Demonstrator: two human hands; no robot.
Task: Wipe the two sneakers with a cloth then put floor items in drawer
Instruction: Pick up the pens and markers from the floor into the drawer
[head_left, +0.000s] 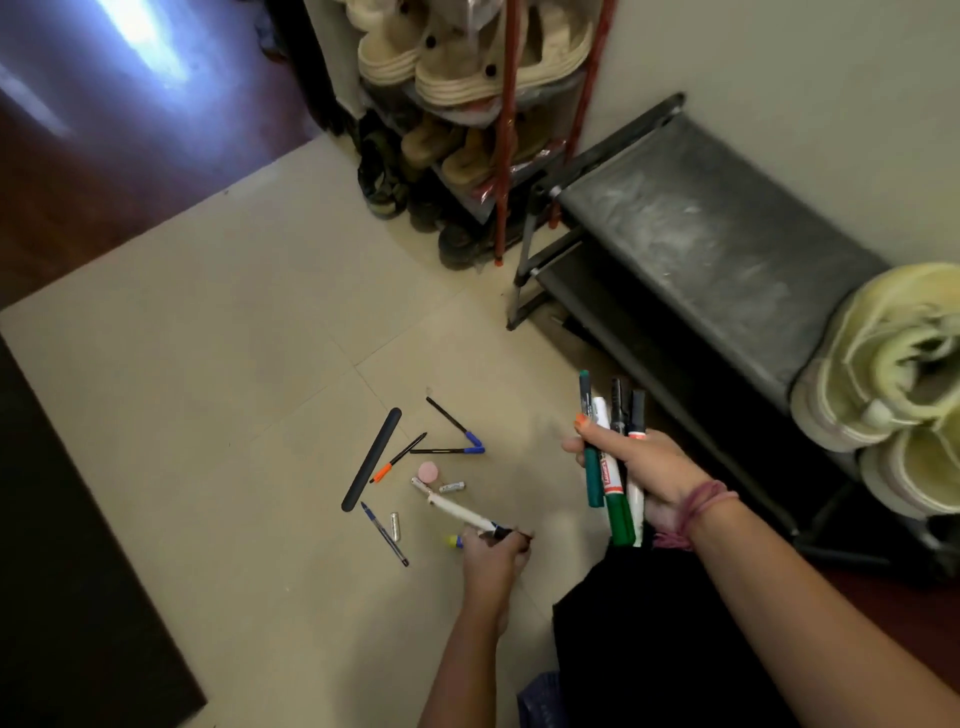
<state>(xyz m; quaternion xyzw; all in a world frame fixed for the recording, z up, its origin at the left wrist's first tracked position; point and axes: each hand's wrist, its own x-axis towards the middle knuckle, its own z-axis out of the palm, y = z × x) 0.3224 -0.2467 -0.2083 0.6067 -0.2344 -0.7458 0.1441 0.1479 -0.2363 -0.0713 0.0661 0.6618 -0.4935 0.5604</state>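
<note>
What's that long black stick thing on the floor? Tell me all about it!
The long black stick is a flat, slim strip with rounded ends, plain and dark, perhaps a nail file, though that cannot be told for sure. It lies flat on the pale floor tiles, slanting from lower left to upper right, left of the scattered pens. An orange-capped pen lies close beside it. Neither hand touches it.

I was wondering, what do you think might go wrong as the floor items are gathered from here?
1. The right hand already grips a fanned bundle of markers; adding more may make one slip out.
2. The left hand holds the white marker near one end, so it could tip or drop.
3. The small batteries roll easily and may get overlooked among the pens.
</note>
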